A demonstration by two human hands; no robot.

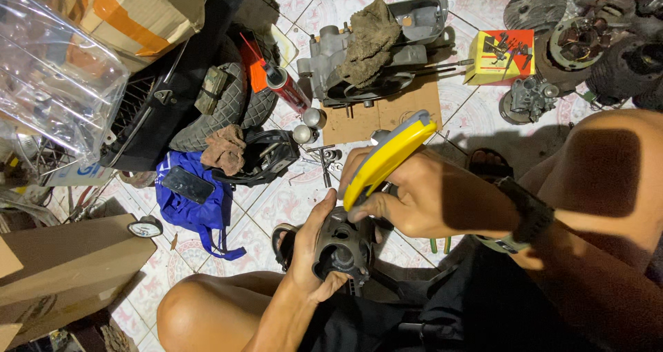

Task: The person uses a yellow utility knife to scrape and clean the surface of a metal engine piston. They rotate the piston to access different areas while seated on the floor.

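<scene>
Carburetor body (343, 245), dark and greasy, sat cupped in my left hand (309, 255) above my lap, fingers closed around its side. My right hand (421, 197) was clamped on the yellow-handled tool (387, 159), tip pressed into the casting. I judged a slip likely: oily metal, one-handed support, so the tip could skid into my left palm.
</scene>
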